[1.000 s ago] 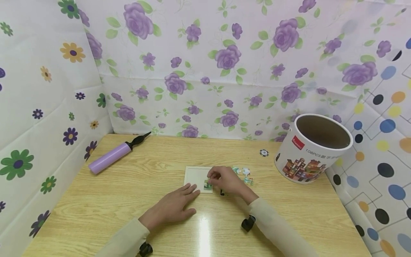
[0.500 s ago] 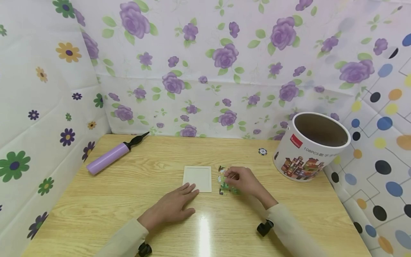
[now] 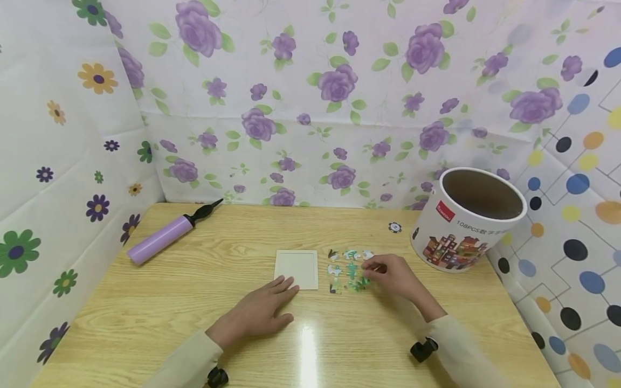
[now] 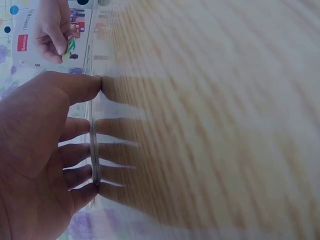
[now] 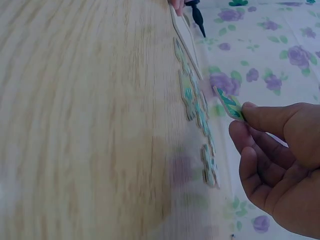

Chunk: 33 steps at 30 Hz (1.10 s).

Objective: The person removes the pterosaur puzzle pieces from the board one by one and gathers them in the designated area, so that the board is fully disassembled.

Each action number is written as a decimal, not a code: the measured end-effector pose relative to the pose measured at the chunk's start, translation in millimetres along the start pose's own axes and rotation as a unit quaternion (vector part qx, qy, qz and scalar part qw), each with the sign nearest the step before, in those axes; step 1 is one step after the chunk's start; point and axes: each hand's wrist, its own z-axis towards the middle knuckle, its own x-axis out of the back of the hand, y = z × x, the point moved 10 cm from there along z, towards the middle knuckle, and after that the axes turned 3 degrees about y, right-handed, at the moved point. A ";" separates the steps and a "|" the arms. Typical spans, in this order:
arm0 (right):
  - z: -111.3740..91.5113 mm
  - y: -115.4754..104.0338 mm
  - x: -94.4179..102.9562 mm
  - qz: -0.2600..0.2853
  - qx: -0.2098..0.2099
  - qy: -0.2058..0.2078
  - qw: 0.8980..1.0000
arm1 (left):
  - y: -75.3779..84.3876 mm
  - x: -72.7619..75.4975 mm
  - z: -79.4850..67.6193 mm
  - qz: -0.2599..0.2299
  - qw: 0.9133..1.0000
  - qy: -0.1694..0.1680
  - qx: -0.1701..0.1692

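My right hand [image 3: 394, 276] is at the right side of a group of loose jigsaw pieces [image 3: 335, 270]. In the right wrist view, its thumb and index finger pinch a green jigsaw piece [image 5: 230, 106], raised off the table. The other pieces, green, white and yellowish, lie in loose rows on the wood. Left of them lies a square cream puzzle tray [image 3: 296, 267] with a raised border and a bare inside. My left hand [image 3: 259, 311] rests palm down, fingers extended, with its fingertips at the tray's lower left edge.
A large white bucket [image 3: 443, 240] with printed building blocks stands at the back right. Near it lies a small black-and-white round chip [image 3: 395, 227]. A purple hand pump [image 3: 162, 238] with a black nozzle lies at the left. Patterned cloth walls [image 3: 301, 145] enclose the table.
From over the tray's lower right, my right hand has moved right to the loose pieces, and the green piece seen at the tray is gone from there. My left hand stays in place.
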 end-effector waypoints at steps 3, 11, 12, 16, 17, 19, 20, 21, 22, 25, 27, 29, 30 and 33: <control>-4.8 5.2 4.9 -0.005 0.000 0.001 1.000 | -0.3 -0.4 0.2 0.004 1.000 -0.002 0.003; -15.7 21.5 8.2 -0.016 -0.025 -0.004 1.000 | 1.9 0.3 -1.6 -0.002 1.000 -0.001 0.000; -16.7 22.9 8.4 -0.016 -0.025 -0.003 1.000 | 1.9 -0.2 -1.7 -0.003 1.000 -0.002 0.001; -19.9 28.2 7.3 -0.014 -0.027 -0.007 1.000 | 2.7 -0.4 -1.8 -0.006 1.000 -0.004 0.003; -20.4 29.7 6.5 -0.013 -0.028 -0.009 0.999 | 2.9 -0.6 -1.7 -0.004 1.000 -0.003 0.003; -20.7 32.7 5.0 -0.013 -0.030 -0.011 0.999 | 2.9 -1.1 -1.7 -0.002 1.000 -0.004 0.003; -20.7 33.7 4.4 -0.012 -0.030 -0.011 0.999 | 2.9 -1.4 -1.6 0.000 1.000 -0.005 0.004; -20.5 34.3 3.8 -0.013 -0.029 -0.011 0.999 | 2.8 -1.8 -1.7 0.002 1.000 -0.006 0.004; -20.3 34.8 3.2 -0.015 -0.027 -0.010 0.999 | 2.5 -2.4 -1.7 0.004 1.000 -0.008 0.005; -19.5 35.5 1.3 -0.022 -0.019 -0.008 1.000 | 1.7 -3.1 -2.3 0.004 1.000 -0.009 0.006; -19.0 36.1 -0.5 -0.029 -0.017 -0.009 0.999 | 1.4 -3.3 -2.6 0.004 1.000 -0.009 0.005; -18.7 36.4 -1.8 -0.035 -0.015 -0.011 0.999 | 0.9 -3.7 -2.7 0.004 1.000 -0.009 0.005; -18.5 36.1 -2.2 -0.037 -0.012 -0.011 0.999 | 0.5 -4.1 -2.5 0.004 1.000 -0.010 0.005; -18.2 35.3 -2.4 -0.041 -0.010 -0.010 0.999 | -0.3 -5.1 -1.8 0.002 1.000 -0.011 0.006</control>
